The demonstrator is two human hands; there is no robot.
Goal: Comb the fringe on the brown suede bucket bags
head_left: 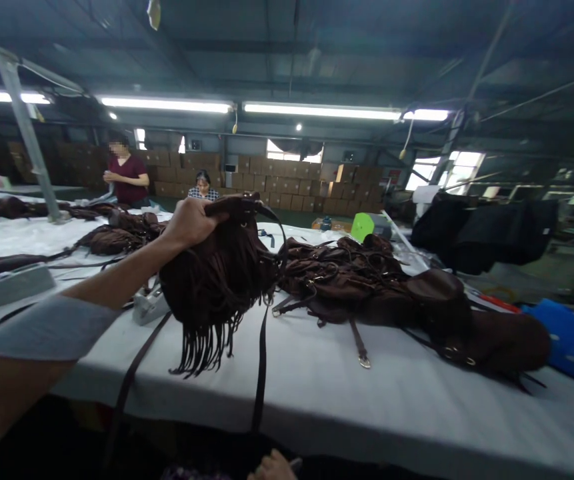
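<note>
The dark brown, soft bag with thin fringe strips [217, 280] hangs in the air above the near side of the white-covered counter [317, 393], and the bare left hand [194, 223] has it by the top edge, with the fingers and thumb closed tight on it. From this grip the bag lies down and a little to the right, and its long way runs mostly up and down, with the fringe at the low end. A long, flat, dark brown strap [261, 367] drops down over the front edge. The left hand is the near one; the right hand [273, 467] is far below, at the bottom, by a small grey thing [295, 465], and I cannot tell if its grip is closed on that
</note>
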